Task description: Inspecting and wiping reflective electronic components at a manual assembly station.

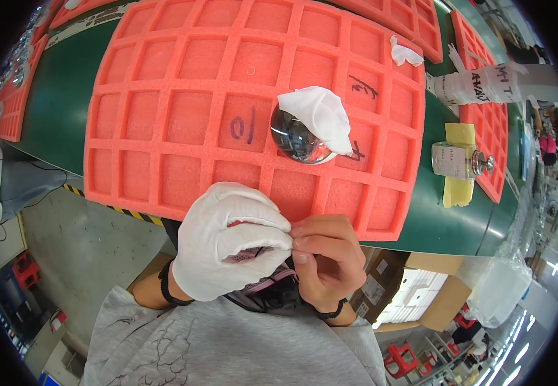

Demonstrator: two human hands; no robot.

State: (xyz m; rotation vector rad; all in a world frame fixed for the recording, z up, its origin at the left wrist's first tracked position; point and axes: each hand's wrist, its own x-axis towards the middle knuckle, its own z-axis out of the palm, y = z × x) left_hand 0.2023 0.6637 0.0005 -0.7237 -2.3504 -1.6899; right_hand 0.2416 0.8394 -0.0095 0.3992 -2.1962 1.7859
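My left hand (231,244), in a white glove, is closed in front of my body, its fingers drawn together to the right. The bare fingertips of my right hand (329,260) pinch against those gloved tips. Whatever lies between them is hidden. Just beyond my hands is a pink foam tray (205,153) with square pockets and a few handwritten marks. On it rests a glossy, dark, rounded piece (296,138) with bright reflections. A crumpled white cloth or glove (321,116) drapes over its upper right side.
The tray lies on a green table (54,128). To the right, a clear bottle with a metal top (453,159) stands over a yellow cloth (457,196). A white scrap (405,53) sits at the tray's far right corner. An open cardboard box (443,302) is below the table edge.
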